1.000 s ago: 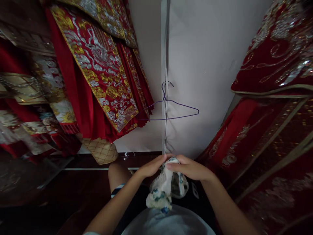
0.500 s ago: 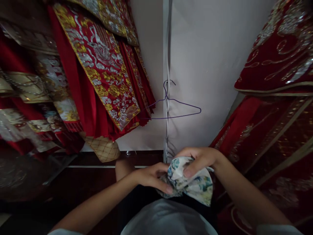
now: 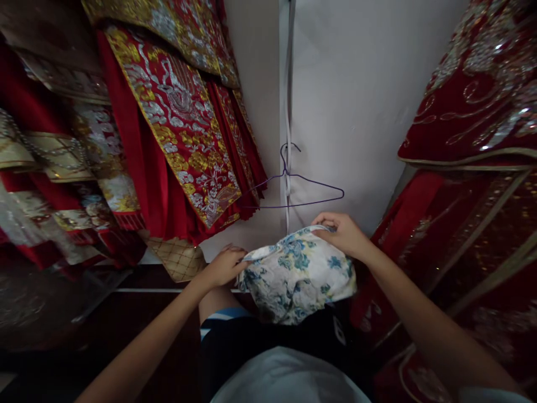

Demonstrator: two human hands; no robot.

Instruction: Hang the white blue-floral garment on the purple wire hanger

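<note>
A white cloth item with a blue and yellow floral print (image 3: 297, 274) hangs spread between my two hands, above my lap. Its exact kind is unclear; the upper edge looks like a gathered band. My left hand (image 3: 226, 264) pinches the left end of that edge. At the right end, my right hand (image 3: 339, 234) grips the same edge between thumb and fingers. Beyond the cloth, a thin purple hanger (image 3: 316, 182) hangs by its hook on a white strap (image 3: 288, 112) along the wall, touched by neither hand.
Red garments with gold and silver embroidery (image 3: 180, 123) hang on the left, overlapping the hanger's left end. More sequined red garments (image 3: 465, 123) hang close to my right arm. A gold quilted piece (image 3: 178, 258) pokes out below the left garments. A pale wall (image 3: 344, 101) stands ahead.
The floral cloth was bunched up between my hands. Now my hands have moved apart and forward, and the cloth is stretched open between them.
</note>
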